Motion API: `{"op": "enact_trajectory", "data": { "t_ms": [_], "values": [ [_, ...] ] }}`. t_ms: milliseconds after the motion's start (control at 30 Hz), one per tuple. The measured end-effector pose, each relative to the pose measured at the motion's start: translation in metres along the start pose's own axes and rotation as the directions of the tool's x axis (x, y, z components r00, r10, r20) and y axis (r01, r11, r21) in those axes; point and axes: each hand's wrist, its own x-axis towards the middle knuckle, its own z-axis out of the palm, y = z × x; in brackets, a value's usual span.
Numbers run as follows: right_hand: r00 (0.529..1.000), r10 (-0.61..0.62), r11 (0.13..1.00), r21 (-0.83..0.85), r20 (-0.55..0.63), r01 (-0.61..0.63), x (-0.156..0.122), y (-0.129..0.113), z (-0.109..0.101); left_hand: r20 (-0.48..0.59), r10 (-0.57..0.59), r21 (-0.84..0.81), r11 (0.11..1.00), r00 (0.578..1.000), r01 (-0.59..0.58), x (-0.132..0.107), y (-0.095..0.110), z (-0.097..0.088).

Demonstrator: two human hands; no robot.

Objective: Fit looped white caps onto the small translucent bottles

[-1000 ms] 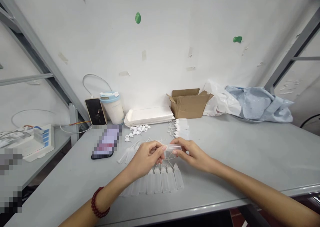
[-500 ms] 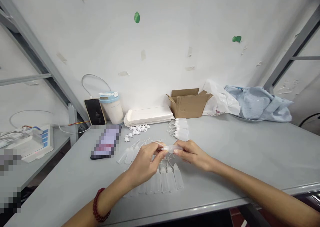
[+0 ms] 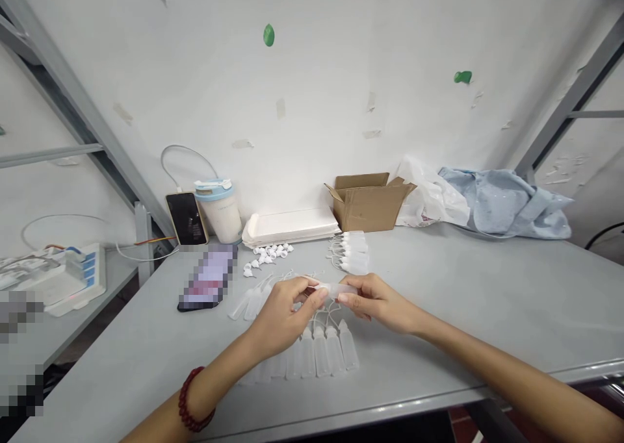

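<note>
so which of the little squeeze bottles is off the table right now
The small clear bottle held sideways between the left hand and right hand. The front row and the far group all lie on the table.

Small packing workshop: bottle rows [image 3: 312,355], carton [image 3: 368,202]

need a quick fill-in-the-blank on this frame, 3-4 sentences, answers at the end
1. Both hands, left hand and right hand, hold one small clear ____ between them.
2. A red bead bracelet sits on the ____ wrist.
3. The open box by the wall is made of ____.
4. The row of bottles lies flat on the table, just ____ the hands.

Answers: bottle; left; cardboard; below
</note>
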Motion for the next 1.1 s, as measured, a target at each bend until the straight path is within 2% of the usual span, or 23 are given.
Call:
{"op": "enact_trajectory", "data": {
  "t_ms": [133,233,367,467,667,800,933,1100],
  "values": [
    [0.985,-0.155,0.963,-0.233,-0.079,0.133,0.000,-0.002,0.001,0.086,-0.099,-0.082,0.991,0.991,0.106,0.002,-0.003,-0.001],
    [0.975,-0.206,0.941,-0.289,-0.082,0.174,0.000,-0.002,0.001,0.104,-0.111,-0.093,0.988,0.988,0.121,0.002,-0.004,0.001],
    [0.983,-0.170,0.960,-0.236,-0.064,0.150,0.000,-0.003,-0.001,0.009,-0.009,0.022,1.000,1.000,0.009,-0.001,-0.001,0.003],
    [0.988,-0.141,0.973,-0.191,-0.067,0.126,0.000,-0.003,-0.002,-0.008,0.086,0.107,0.991,0.996,-0.084,-0.003,-0.001,0.005],
    [0.997,-0.069,0.996,-0.054,-0.031,0.067,0.000,0.002,-0.003,-0.037,0.257,0.256,0.936,0.966,-0.239,-0.005,-0.009,0.007],
    [0.999,-0.046,0.998,0.036,-0.021,0.047,0.000,0.004,-0.003,-0.019,0.338,0.289,0.903,0.941,-0.318,-0.003,-0.013,0.006],
    [1.000,-0.023,0.997,0.068,-0.007,0.023,0.001,0.004,-0.001,-0.024,0.265,0.265,0.932,0.964,-0.249,-0.002,-0.010,0.005],
    [1.000,-0.019,1.000,0.023,0.005,0.019,0.001,0.001,0.000,-0.002,0.166,0.208,0.965,0.986,-0.162,-0.002,-0.006,0.005]
  ]
}}
